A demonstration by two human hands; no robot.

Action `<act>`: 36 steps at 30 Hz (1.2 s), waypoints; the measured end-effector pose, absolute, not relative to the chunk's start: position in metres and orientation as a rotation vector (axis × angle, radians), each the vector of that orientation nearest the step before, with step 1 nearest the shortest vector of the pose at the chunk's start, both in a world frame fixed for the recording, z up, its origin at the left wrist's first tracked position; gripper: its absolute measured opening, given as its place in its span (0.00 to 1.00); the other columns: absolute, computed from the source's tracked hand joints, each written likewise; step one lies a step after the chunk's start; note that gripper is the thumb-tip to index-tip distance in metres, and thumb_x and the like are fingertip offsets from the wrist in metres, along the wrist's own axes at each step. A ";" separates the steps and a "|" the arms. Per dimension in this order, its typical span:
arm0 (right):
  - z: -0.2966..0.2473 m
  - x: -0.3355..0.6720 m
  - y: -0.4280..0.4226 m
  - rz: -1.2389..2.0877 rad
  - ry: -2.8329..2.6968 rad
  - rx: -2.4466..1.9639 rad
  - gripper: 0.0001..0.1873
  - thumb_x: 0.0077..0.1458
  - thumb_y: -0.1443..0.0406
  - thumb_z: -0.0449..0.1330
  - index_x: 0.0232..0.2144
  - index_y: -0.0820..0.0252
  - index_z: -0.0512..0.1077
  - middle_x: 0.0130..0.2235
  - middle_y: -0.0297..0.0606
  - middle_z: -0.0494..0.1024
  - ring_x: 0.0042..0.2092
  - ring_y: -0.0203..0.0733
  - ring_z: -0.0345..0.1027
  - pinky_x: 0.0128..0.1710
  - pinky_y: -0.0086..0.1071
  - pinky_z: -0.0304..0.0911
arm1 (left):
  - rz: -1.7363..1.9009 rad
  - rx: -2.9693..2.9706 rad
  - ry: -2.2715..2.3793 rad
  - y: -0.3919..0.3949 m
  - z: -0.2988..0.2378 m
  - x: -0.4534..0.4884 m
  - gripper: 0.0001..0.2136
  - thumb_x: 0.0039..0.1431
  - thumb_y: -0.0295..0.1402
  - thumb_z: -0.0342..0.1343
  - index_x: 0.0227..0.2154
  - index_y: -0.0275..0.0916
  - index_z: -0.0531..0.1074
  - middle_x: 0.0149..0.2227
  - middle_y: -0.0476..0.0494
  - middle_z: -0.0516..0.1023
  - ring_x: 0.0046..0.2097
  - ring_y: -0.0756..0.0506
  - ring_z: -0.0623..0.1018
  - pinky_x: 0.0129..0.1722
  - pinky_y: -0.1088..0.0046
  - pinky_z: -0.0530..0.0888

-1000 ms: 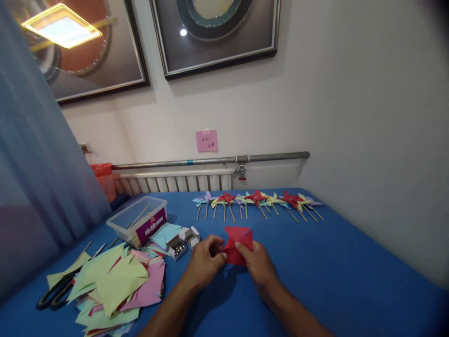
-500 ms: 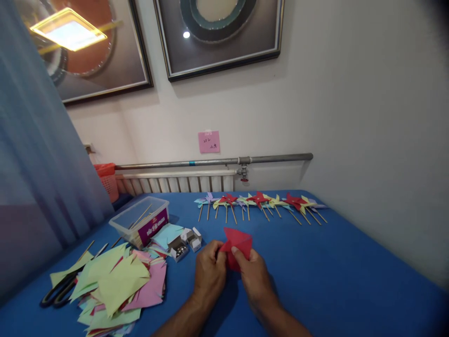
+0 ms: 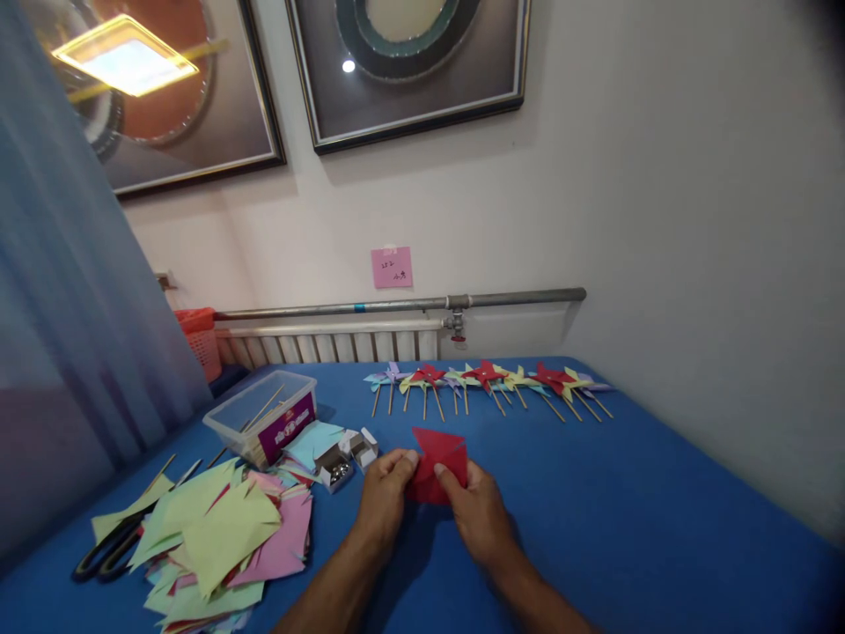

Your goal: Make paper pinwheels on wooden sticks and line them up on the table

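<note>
Left hand point(image 3: 384, 493) and right hand point(image 3: 484, 513) are pinching red paper point(image 3: 439, 451), finished-looking multicoloured pinwheels point(image 3: 486, 375) lying at its one o'clock, pastel sheets point(image 3: 224, 535) waiting at eight.

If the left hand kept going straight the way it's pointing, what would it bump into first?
The red paper, which the left hand already touches. Beyond it, across the blue tabletop, the line seems to run toward the paper pinwheels, though depth is hard to judge.
</note>
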State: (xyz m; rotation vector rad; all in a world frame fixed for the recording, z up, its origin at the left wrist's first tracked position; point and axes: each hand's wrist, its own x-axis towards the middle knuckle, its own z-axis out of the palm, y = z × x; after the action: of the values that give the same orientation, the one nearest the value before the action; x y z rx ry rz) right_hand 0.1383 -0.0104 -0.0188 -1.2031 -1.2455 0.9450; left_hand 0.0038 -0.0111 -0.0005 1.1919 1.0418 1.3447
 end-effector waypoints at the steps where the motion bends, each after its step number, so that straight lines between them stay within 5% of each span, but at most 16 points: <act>1: -0.017 0.138 -0.012 0.945 -1.269 -1.198 0.15 0.53 0.53 0.59 0.35 0.55 0.78 0.34 0.41 0.85 0.34 0.48 0.77 0.37 0.37 0.71 | 1.336 1.160 1.046 -0.009 0.000 0.002 0.20 0.48 0.52 0.64 0.23 0.37 0.74 0.21 0.51 0.71 0.26 0.50 0.66 0.29 0.74 0.64; 7: -0.017 0.138 -0.012 0.982 -1.282 -1.129 0.15 0.53 0.53 0.61 0.35 0.56 0.78 0.33 0.40 0.84 0.36 0.49 0.77 0.38 0.38 0.72 | 1.298 1.159 1.068 -0.006 0.001 -0.001 0.20 0.42 0.50 0.68 0.21 0.37 0.72 0.19 0.55 0.64 0.24 0.53 0.60 0.27 0.75 0.58; 14: -0.028 0.141 -0.005 1.074 -1.268 -1.130 0.15 0.52 0.52 0.63 0.35 0.57 0.79 0.35 0.42 0.85 0.37 0.51 0.78 0.38 0.39 0.73 | 1.212 1.065 0.996 -0.008 0.004 -0.005 0.23 0.40 0.51 0.72 0.24 0.37 0.71 0.20 0.54 0.68 0.24 0.53 0.64 0.28 0.75 0.60; 21: -0.026 0.140 -0.005 1.232 -1.293 -1.102 0.16 0.49 0.55 0.64 0.36 0.60 0.79 0.32 0.40 0.84 0.31 0.47 0.76 0.32 0.36 0.68 | 1.170 0.986 0.911 -0.007 0.002 -0.009 0.18 0.37 0.39 0.73 0.28 0.35 0.76 0.23 0.51 0.73 0.25 0.52 0.69 0.30 0.74 0.67; 26: -0.025 0.139 -0.006 1.296 -1.310 -1.080 0.14 0.47 0.56 0.64 0.32 0.61 0.77 0.29 0.36 0.81 0.30 0.42 0.71 0.31 0.32 0.63 | 1.300 1.086 1.017 -0.001 0.004 -0.017 0.15 0.42 0.38 0.68 0.32 0.36 0.77 0.26 0.48 0.76 0.27 0.50 0.71 0.31 0.73 0.67; 32: -0.028 0.139 -0.011 1.369 -1.446 -1.065 0.09 0.48 0.60 0.62 0.28 0.60 0.74 0.24 0.30 0.74 0.25 0.34 0.61 0.26 0.28 0.54 | 1.258 1.954 1.238 -0.005 0.015 -0.027 0.12 0.53 0.27 0.58 0.39 0.41 0.81 0.38 0.44 0.82 0.43 0.43 0.78 0.47 0.66 0.71; 36: -0.031 0.138 -0.009 1.368 -1.436 -1.078 0.07 0.47 0.61 0.62 0.26 0.60 0.73 0.22 0.28 0.72 0.24 0.33 0.59 0.25 0.27 0.52 | 1.243 2.007 1.239 -0.008 0.015 -0.025 0.09 0.55 0.25 0.55 0.32 0.41 0.80 0.33 0.46 0.82 0.39 0.45 0.78 0.42 0.69 0.71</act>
State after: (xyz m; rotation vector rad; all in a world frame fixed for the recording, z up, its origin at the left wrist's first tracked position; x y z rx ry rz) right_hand 0.1384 -0.0089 -0.0308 -1.0778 -1.4362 1.3676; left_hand -0.0249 -0.0081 0.0145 2.0074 1.2387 1.2429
